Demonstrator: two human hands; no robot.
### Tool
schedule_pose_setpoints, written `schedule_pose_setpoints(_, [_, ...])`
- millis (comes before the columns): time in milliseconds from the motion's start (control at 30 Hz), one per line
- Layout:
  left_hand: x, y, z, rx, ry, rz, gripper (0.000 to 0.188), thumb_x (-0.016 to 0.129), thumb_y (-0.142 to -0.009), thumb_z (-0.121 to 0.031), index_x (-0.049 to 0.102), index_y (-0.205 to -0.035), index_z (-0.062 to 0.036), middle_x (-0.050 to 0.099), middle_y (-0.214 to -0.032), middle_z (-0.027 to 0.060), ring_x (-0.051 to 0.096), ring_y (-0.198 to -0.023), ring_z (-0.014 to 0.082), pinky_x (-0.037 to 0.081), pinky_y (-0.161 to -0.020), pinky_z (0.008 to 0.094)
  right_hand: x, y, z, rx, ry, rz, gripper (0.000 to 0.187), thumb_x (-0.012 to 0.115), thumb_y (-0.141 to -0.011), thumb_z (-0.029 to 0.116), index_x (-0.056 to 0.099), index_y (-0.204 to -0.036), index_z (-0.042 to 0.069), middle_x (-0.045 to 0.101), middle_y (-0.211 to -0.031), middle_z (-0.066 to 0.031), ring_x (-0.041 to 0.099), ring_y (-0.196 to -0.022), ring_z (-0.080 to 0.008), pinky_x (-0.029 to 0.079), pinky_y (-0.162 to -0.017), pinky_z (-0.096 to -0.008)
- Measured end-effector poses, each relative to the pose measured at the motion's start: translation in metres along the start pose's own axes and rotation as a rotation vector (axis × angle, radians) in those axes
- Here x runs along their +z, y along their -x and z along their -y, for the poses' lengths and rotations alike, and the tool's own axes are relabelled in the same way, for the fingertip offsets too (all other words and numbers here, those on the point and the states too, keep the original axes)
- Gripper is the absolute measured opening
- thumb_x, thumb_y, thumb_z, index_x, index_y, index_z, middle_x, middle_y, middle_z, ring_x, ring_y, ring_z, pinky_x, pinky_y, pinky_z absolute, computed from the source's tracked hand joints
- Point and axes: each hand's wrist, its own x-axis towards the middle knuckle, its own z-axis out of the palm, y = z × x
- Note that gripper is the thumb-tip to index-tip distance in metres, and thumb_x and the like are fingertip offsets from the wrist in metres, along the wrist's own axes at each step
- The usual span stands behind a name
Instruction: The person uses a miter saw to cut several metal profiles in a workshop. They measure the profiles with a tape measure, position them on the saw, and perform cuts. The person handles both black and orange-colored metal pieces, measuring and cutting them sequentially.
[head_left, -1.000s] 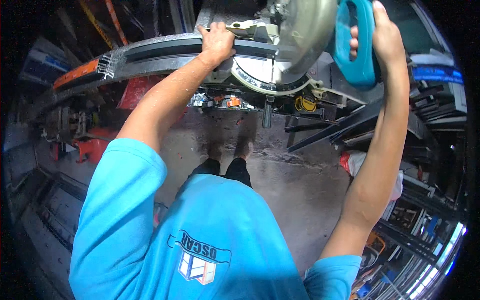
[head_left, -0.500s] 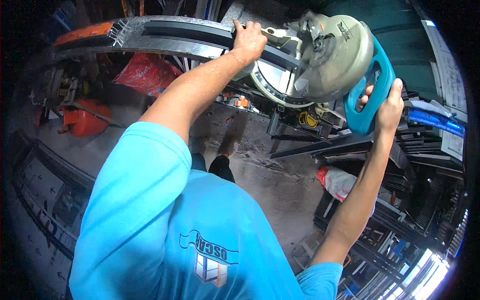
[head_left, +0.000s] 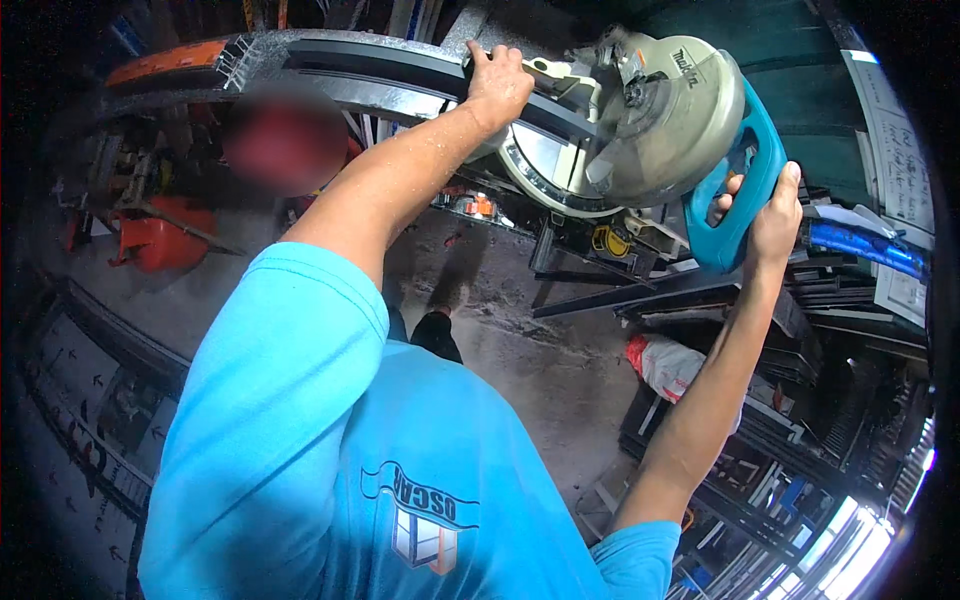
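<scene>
A long dark metal profile [head_left: 375,65] lies along the bench and runs onto the bed of a miter saw [head_left: 680,120]. My left hand [head_left: 500,88] presses it down beside the saw's fence, fingers curled over its far side. The right end of the profile reaches the blade guard, which hides the blade. At the right, my right hand [head_left: 776,215] is wrapped round the saw's teal loop handle [head_left: 728,230]. Below the guard, the pale round turntable [head_left: 540,185] of the saw shows its scale.
An orange strip [head_left: 165,65] lies at the bench's left end. A red container [head_left: 165,235] stands on the floor at left. Several dark profiles [head_left: 620,297] are stacked at right, near a white and red bag [head_left: 668,367]. A yellow tape measure [head_left: 610,240] sits under the saw.
Both hands keep their hold, and the saw head and profile look almost unmoved. The whole view has shifted only slightly.
</scene>
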Motion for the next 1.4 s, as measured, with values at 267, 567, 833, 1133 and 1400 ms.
schedule_pose_setpoints(267, [-0.001,0.000,-0.002,0.002,0.002,-0.001,0.021,0.069,-0.083,-0.019,0.079,-0.099,-0.0116,0.062,-0.113,0.0114,0.056,-0.116,0.0322,0.024,-0.107,0.0788,-0.001,0.000,0.004,-0.032,0.036,-0.032,0.076,0.029,-0.106,0.058,0.064,-0.080,-0.004,0.064,-0.065,-0.0154,0.062,-0.050,-0.0243,0.055,-0.050,-0.0380])
schedule_pose_setpoints(567, [-0.001,-0.001,-0.002,0.002,-0.003,0.015,0.021,0.067,-0.085,-0.017,0.079,-0.101,-0.0107,0.063,-0.114,0.0117,0.056,-0.117,0.0316,0.025,-0.107,0.0778,0.001,0.007,-0.007,-0.005,-0.016,-0.023,0.071,0.029,-0.108,0.055,0.063,-0.087,-0.004,0.064,-0.069,-0.0131,0.063,-0.053,-0.0229,0.055,-0.050,-0.0378])
schedule_pose_setpoints(833, [-0.005,-0.001,0.000,0.003,-0.024,0.028,0.021,0.068,-0.084,-0.017,0.079,-0.101,-0.0109,0.063,-0.116,0.0121,0.057,-0.116,0.0315,0.027,-0.107,0.0756,0.005,0.010,-0.006,-0.043,-0.031,-0.026,0.066,0.030,-0.108,0.054,0.060,-0.088,-0.001,0.064,-0.070,-0.0125,0.064,-0.052,-0.0203,0.054,-0.047,-0.0353])
schedule_pose_setpoints(1133, [0.000,-0.001,0.000,0.003,-0.029,-0.017,0.038,0.086,-0.068,-0.030,0.078,-0.101,-0.0126,0.062,-0.115,0.0076,0.056,-0.116,0.0264,0.033,-0.106,0.0709,0.005,0.013,-0.010,-0.061,-0.018,-0.034,0.066,0.029,-0.109,0.053,0.060,-0.086,0.000,0.063,-0.067,-0.0105,0.063,-0.051,-0.0193,0.053,-0.046,-0.0348])
schedule_pose_setpoints(1400, [0.003,-0.001,0.001,0.004,-0.029,-0.040,0.035,0.086,-0.067,-0.032,0.078,-0.097,-0.0160,0.061,-0.114,0.0069,0.056,-0.116,0.0259,0.034,-0.105,0.0712,0.008,0.016,-0.017,-0.107,0.004,-0.049,0.065,0.028,-0.109,0.051,0.060,-0.086,0.000,0.063,-0.067,-0.0101,0.063,-0.051,-0.0187,0.053,-0.047,-0.0327])
